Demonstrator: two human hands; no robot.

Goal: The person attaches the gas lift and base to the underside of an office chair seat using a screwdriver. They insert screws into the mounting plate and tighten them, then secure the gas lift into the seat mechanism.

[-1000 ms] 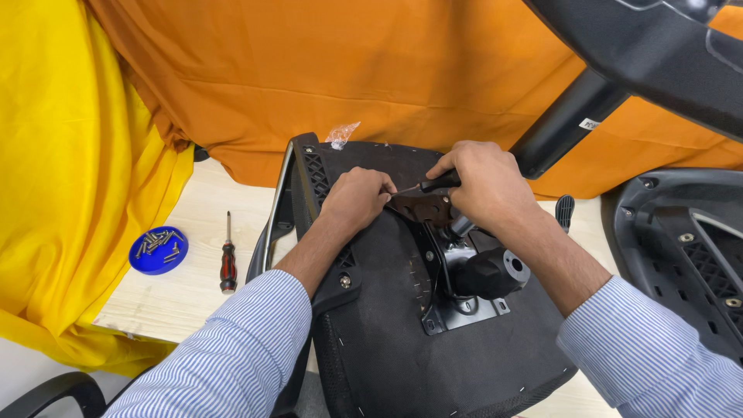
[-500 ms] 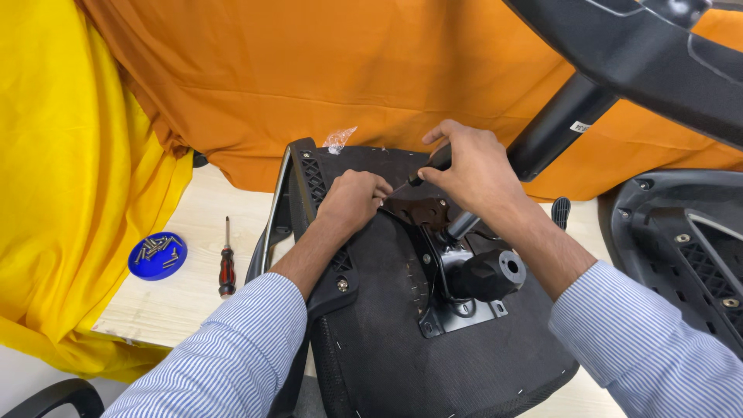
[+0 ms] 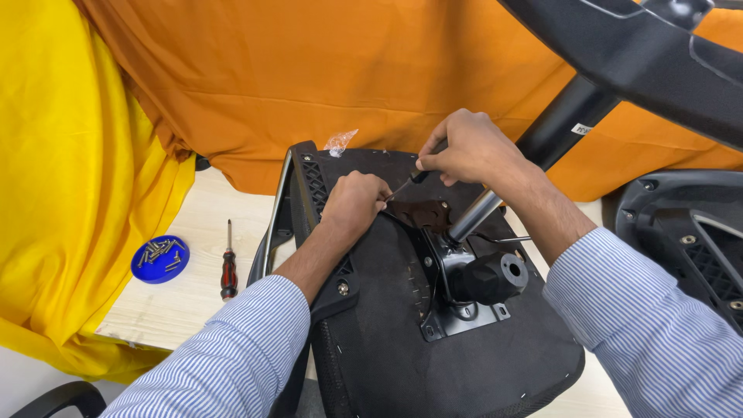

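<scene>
A blue dish of screws sits on the pale wooden table at the left, with a red-handled screwdriver lying just to its right, apart from it. Yellow cloth hangs along the left side, and orange cloth covers the far side. A scrap of clear plastic lies at the foot of the orange cloth. A second black seat lies at the right edge.
</scene>
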